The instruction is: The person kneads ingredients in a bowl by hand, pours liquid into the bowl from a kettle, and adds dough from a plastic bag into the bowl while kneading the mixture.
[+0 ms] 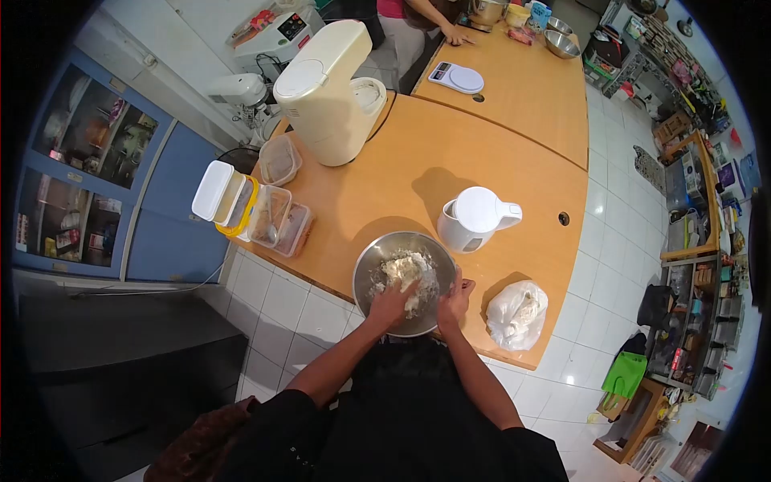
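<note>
Bowl: steel mixing bowl [365,277] on the near edge of the wooden table [385,181], right in front of the person; upright, interior visible from above.
Mix: pale, crumbly flour mixture [411,265] in the bowl, clumped mid-bottom, loose bits & smears up the wall.
L hand: left hand [392,305] reaches in over the near rim, fingers down in the mix; can't tell if they're closed on any of it, tips hidden.
R hand: right hand [454,301] clamped on the bowl's R rim, fingers along the outside.
Jug: white lidded jug [475,218] just beyond the bowl, to its R; handle points R.
Bag: white plastic bag [518,315] nr the table's R front corner, R of the bowl, pale contents partly visible.
Tubs: clear plastic tubs [280,159] at the table's L edge, w/ a white-lidded container [213,191] & a yellow-rimmed tub [249,205] close by.
Mixer: cream stand mixer [321,100] behind the tubs, dark cord alongside.
Far end: digital kitchen scale [456,78] on the 2nd table [522,96]; co-worker's hand [458,36] rests beyond it; steel bowls [562,45] far R.
L side: blue cabinet [173,217] w/ glass panes.
</note>
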`<state>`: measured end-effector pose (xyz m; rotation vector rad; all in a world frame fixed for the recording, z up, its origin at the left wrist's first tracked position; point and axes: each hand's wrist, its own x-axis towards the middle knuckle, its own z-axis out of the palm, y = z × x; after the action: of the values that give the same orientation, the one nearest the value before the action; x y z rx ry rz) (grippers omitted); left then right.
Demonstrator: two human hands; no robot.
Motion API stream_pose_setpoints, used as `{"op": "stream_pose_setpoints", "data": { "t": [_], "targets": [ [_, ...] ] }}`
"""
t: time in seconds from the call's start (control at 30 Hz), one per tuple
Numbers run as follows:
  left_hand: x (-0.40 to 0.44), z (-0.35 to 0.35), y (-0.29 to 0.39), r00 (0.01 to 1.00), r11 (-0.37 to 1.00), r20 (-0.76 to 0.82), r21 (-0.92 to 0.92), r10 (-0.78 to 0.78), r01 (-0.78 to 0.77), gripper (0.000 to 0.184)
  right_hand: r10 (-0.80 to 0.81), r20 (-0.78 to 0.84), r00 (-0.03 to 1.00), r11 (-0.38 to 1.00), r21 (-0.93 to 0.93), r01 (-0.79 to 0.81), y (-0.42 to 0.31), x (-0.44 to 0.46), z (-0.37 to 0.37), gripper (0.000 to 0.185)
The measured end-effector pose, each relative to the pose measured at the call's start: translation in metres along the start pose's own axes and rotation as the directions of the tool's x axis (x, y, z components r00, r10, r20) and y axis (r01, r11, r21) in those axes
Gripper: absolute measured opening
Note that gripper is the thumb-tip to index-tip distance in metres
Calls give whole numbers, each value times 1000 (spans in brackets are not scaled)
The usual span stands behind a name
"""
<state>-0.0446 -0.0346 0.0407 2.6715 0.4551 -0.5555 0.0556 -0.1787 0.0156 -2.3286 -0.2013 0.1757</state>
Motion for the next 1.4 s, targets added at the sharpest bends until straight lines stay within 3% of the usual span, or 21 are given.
{"op": "stream_pose_setpoints", "data": {
  "t": [0.23, 0.33, 0.43, 0.53, 0.63, 0.73, 0.83, 0.93, 1.03, 1.13, 1.23, 1.33, 1.4],
  "targets": [
    [-8, -49, 13, 963, 980, -248, -190, -102, 55, 92, -59, 4, 998, 997, 52, 59, 0, -4, 1, 74],
    [1, -48, 10, 868, 992, -489, -121, -84, 29, 92, -77, -2, 997, 996, 51, 77, 0, -7, 0, 79],
    [22, -41, -7, 768, 998, -639, 8, 54, -63, 89, -90, -18, 996, 993, 72, 91, 2, -6, 0, 83],
    [32, -34, -14, 798, 986, -600, -98, 52, -137, 77, -50, -9, 999, 994, 100, 50, -1, -8, -2, 84],
    [42, -21, -15, 855, 956, -517, -272, -49, -109, 67, -30, -4, 1000, 997, 74, 31, -1, -9, -1, 82],
    [43, -15, -10, 789, 956, -608, -273, -87, -105, 59, -36, -17, 999, 997, 65, 37, -1, -5, 0, 79],
    [42, -13, -27, 834, 947, -552, -259, 18, -192, 49, -35, -21, 999, 997, 67, 37, -3, -8, -3, 74],
    [43, 7, -50, 787, 983, -614, -98, 62, -153, 39, -76, -45, 996, 994, 78, 79, -8, -7, -5, 70],
    [33, -1, -55, 912, 991, -406, -91, 50, -95, 40, -96, -42, 994, 992, 77, 99, -5, -9, -6, 77],
    [22, -17, -49, 938, 982, -347, -179, -4, -62, 48, -111, -47, 993, 993, 38, 112, 0, -6, 0, 80],
    [22, -28, -45, 818, 935, -569, -328, -82, -135, 63, -131, -87, 988, 990, 48, 135, -1, -6, 0, 72],
    [43, -11, -54, 885, 896, -466, -399, -14, -195, 78, -136, -98, 986, 985, 96, 145, -4, -10, -2, 68],
    [45, -5, -41, 977, 963, -209, -251, 44, -97, 80, -112, -88, 990, 987, 104, 121, -7, -10, -1, 69]
  ]
}}
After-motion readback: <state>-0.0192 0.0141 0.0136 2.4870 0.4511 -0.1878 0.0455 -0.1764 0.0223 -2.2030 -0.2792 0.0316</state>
